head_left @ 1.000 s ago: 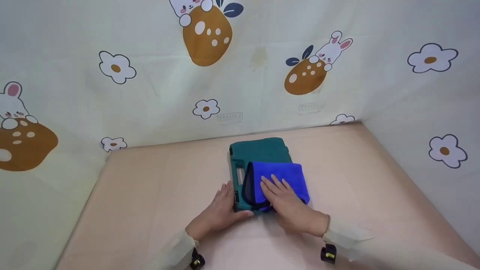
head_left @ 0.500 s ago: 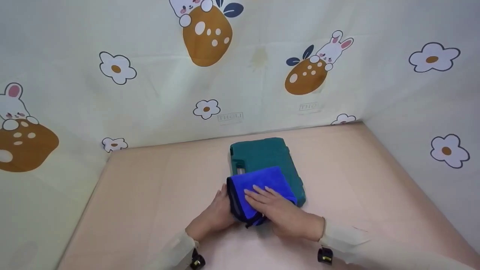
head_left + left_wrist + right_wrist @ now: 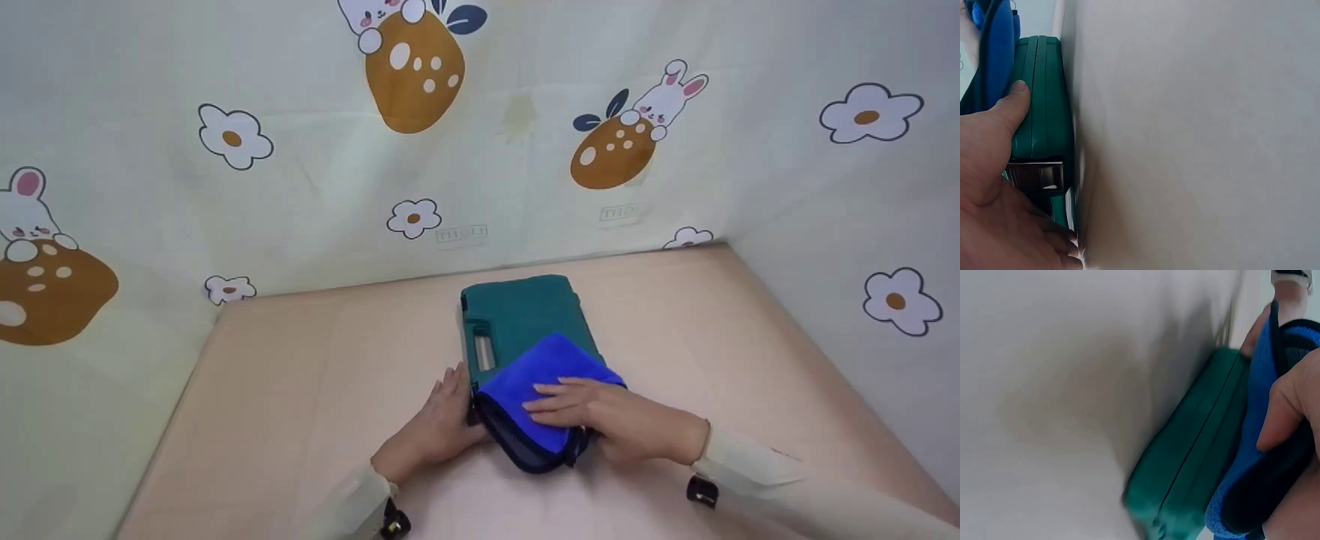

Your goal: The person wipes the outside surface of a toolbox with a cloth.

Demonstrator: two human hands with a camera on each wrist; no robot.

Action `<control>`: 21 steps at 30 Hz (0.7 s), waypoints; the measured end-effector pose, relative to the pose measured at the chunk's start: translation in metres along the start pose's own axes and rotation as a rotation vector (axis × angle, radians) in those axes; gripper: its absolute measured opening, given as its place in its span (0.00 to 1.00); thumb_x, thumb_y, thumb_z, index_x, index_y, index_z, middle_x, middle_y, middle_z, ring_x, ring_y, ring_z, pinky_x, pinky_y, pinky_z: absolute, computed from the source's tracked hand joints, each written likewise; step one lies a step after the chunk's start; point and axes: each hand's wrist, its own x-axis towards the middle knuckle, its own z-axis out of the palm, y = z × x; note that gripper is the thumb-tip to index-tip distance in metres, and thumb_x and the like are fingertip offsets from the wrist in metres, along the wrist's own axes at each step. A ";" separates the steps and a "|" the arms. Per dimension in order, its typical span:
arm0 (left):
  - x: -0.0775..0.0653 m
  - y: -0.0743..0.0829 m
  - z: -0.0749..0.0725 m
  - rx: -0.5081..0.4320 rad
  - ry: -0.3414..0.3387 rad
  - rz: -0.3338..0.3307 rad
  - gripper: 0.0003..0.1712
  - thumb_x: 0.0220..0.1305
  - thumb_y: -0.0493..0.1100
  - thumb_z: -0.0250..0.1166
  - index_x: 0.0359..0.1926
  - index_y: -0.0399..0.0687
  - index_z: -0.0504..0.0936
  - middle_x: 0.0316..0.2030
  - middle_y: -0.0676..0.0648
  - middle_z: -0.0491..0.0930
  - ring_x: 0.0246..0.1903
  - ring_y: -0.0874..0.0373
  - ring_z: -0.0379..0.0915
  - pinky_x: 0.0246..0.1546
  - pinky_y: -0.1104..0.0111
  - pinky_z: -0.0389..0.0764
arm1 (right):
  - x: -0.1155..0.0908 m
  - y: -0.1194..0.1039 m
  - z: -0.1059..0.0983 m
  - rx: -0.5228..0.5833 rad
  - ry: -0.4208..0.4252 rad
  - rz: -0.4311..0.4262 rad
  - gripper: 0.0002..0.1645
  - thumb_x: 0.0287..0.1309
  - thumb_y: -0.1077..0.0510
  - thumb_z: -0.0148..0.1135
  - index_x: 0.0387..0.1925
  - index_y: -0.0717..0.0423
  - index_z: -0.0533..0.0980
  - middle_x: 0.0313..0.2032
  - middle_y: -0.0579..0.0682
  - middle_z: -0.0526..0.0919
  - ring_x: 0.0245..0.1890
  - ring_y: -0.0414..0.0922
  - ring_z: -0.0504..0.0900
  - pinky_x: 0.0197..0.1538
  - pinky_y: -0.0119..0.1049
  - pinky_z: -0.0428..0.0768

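A green hard plastic case with a handle slot lies flat on the table. Over its near end is a folded blue cloth, dark grey on the other face and edged in black. My right hand holds the cloth, fingers spread over the blue face and thumb tucked at the fold, as the thumb shows in the right wrist view. My left hand rests against the case's left side with straight fingers. Its thumb touches the near side, close to a metal latch.
A pinkish cover spreads over the table. Behind and at both sides rises a pale curtain printed with rabbits and flowers. Dark bands sit on both wrists, including the right wrist band.
My right hand first slid the cloth left, then back right and nearer, turning it so a corner points away. The left hand stays at the case's side. The case keeps its place.
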 end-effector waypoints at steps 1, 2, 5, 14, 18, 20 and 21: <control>0.000 0.000 0.000 -0.008 0.001 -0.003 0.60 0.67 0.61 0.66 0.76 0.22 0.44 0.75 0.26 0.46 0.75 0.33 0.38 0.72 0.47 0.45 | -0.004 0.002 -0.001 0.005 0.002 0.009 0.58 0.38 0.87 0.56 0.73 0.51 0.69 0.72 0.39 0.66 0.75 0.45 0.55 0.72 0.53 0.54; -0.001 0.000 -0.001 -0.017 0.002 -0.001 0.62 0.67 0.64 0.65 0.76 0.23 0.43 0.75 0.27 0.46 0.75 0.34 0.37 0.72 0.47 0.45 | -0.007 0.004 -0.003 0.014 0.006 0.014 0.57 0.38 0.87 0.56 0.72 0.51 0.70 0.72 0.39 0.67 0.75 0.45 0.56 0.72 0.54 0.54; -0.002 0.000 -0.001 -0.046 -0.005 -0.018 0.67 0.64 0.71 0.63 0.77 0.26 0.41 0.76 0.28 0.44 0.76 0.35 0.35 0.72 0.47 0.44 | -0.019 0.011 -0.006 0.034 0.029 0.032 0.57 0.37 0.87 0.55 0.71 0.51 0.72 0.70 0.39 0.69 0.74 0.46 0.58 0.72 0.56 0.55; -0.003 0.001 -0.003 -0.072 -0.031 -0.046 0.69 0.62 0.74 0.63 0.78 0.28 0.39 0.77 0.29 0.41 0.76 0.38 0.34 0.73 0.48 0.41 | -0.053 0.034 -0.010 -0.032 0.156 0.110 0.60 0.35 0.87 0.56 0.73 0.47 0.69 0.71 0.42 0.68 0.73 0.50 0.61 0.69 0.57 0.60; -0.002 0.001 -0.003 -0.076 -0.031 -0.048 0.70 0.61 0.74 0.64 0.78 0.29 0.39 0.77 0.30 0.42 0.76 0.38 0.34 0.73 0.47 0.41 | -0.068 0.046 -0.011 -0.176 0.182 0.153 0.54 0.50 0.83 0.61 0.76 0.50 0.64 0.75 0.47 0.62 0.74 0.52 0.58 0.70 0.51 0.59; -0.002 0.000 -0.003 -0.070 -0.029 -0.048 0.70 0.60 0.74 0.64 0.78 0.30 0.39 0.78 0.32 0.42 0.76 0.38 0.34 0.73 0.47 0.41 | -0.076 0.053 -0.012 -0.261 0.184 0.176 0.46 0.57 0.79 0.62 0.76 0.56 0.63 0.75 0.52 0.62 0.74 0.55 0.59 0.69 0.52 0.62; -0.001 -0.001 -0.003 -0.065 -0.027 -0.049 0.70 0.60 0.74 0.64 0.79 0.30 0.39 0.78 0.32 0.42 0.76 0.39 0.34 0.73 0.48 0.41 | -0.080 0.056 -0.012 -0.296 0.179 0.198 0.43 0.60 0.77 0.62 0.76 0.58 0.63 0.75 0.54 0.62 0.73 0.57 0.60 0.68 0.54 0.64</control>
